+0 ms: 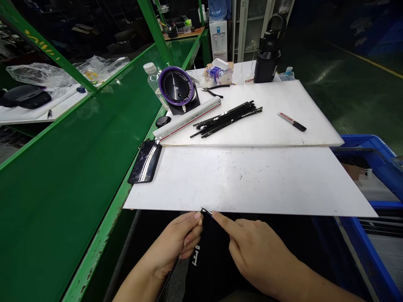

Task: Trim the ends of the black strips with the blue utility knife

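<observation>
My left hand [184, 237] is closed in a pinch around the end of a thin black strip [168, 279], which hangs down below the hand. My right hand [252, 243] has its index finger stretched along a small thin blade-like tool [207, 211], its other fingers curled round it. The tool's tip touches or nearly touches the strip's end, just at the front edge of the white board [245, 184]. A bundle of thin black strips [228, 119] lies on the white foam slab [277, 100] farther back.
Around the slab are a marker [292, 121], cutting pliers [214, 89], a long white box [189, 118], a phone [145, 161], a purple-rimmed round device [176, 86] and a black bottle [267, 61]. Blue crates [374, 142] stand right; a green partition [78, 167] runs left.
</observation>
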The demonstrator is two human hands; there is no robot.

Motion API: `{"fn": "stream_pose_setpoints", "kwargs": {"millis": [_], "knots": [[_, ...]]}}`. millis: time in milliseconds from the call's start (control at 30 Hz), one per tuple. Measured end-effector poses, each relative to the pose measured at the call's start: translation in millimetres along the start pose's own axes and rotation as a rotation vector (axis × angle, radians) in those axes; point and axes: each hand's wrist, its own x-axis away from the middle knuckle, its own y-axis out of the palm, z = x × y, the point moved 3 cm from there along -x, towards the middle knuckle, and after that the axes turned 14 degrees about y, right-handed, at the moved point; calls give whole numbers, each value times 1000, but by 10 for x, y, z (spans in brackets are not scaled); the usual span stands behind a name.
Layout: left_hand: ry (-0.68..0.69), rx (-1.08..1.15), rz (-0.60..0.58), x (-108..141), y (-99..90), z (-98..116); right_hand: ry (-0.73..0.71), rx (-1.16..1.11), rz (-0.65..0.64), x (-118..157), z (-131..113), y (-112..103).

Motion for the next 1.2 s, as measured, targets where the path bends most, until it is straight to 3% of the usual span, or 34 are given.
{"fn": "stream_pose_setpoints", "kwargs": {"millis": [400, 1200], "knots": [[2, 13, -19, -6, 17, 3, 33, 127, 0, 27, -47, -25], [4, 18, -20, -10, -1, -7, 45, 70, -36, 10, -49, -47]]}}
